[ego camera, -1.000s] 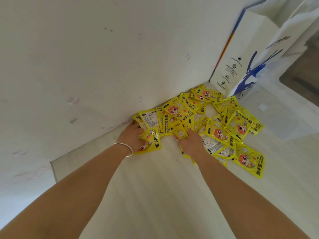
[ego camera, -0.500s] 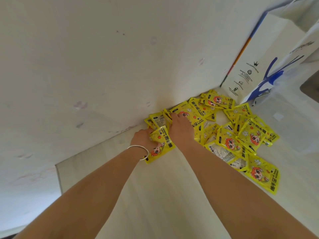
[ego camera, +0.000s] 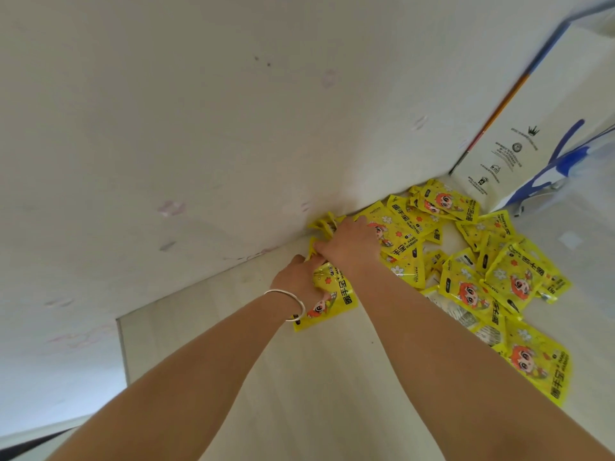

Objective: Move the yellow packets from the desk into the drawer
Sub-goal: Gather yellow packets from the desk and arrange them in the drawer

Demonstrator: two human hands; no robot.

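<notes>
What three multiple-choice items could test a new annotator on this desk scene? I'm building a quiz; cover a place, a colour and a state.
1. Where does the paper bag stand?
A. far right, against the wall
B. near left corner
C. between the arms

2. What colour is the bracelet on the left wrist?
A. red
B. silver
C. black

3. What is the left hand doing?
A. hanging idle
B. gripping a yellow packet
C. lying flat on bare desk

Answers: 1 A, it stands beyond the packets; 2 B, a thin silvery band; 3 B, its fingers curl on the packet.
</notes>
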